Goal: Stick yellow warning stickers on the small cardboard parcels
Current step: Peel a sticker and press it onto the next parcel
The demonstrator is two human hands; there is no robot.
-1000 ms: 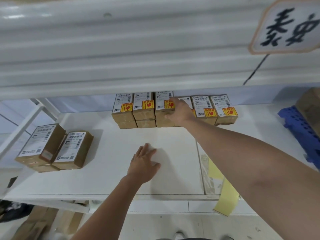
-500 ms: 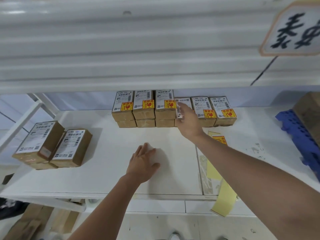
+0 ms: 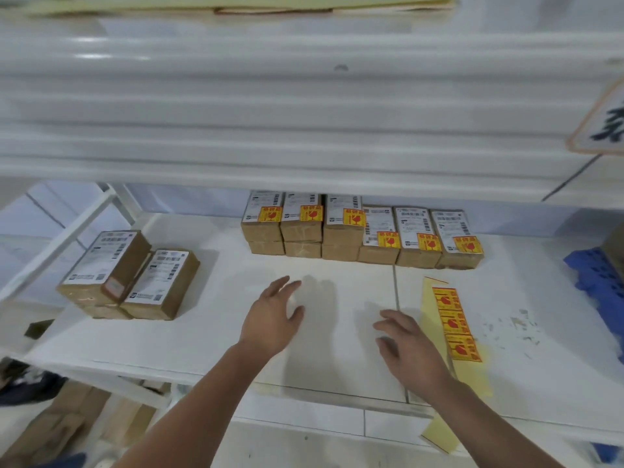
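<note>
A row of small cardboard parcels (image 3: pixel 341 228) stands at the back of the white shelf (image 3: pixel 209 319), each with a white label and a yellow warning sticker. Two more parcels (image 3: pixel 135 278) sit stacked at the left with white labels only. A yellow backing strip with three stickers (image 3: pixel 454 324) lies on the shelf at the right and hangs over the front edge. My left hand (image 3: pixel 271 319) hovers open over the shelf's middle. My right hand (image 3: pixel 410 349) is open, empty, just left of the sticker strip.
A blue plastic crate (image 3: pixel 597 282) sits at the far right with a brown box behind it. An upper shelf (image 3: pixel 304 113) overhangs the parcels. A sign with characters (image 3: pixel 604 123) hangs at the upper right. Cardboard lies on the floor at lower left.
My right hand has pulled back from the row of parcels toward the front, ending beside the sticker strip. My left hand lifted slightly and spread. The camera tilted, showing the strip fully.
</note>
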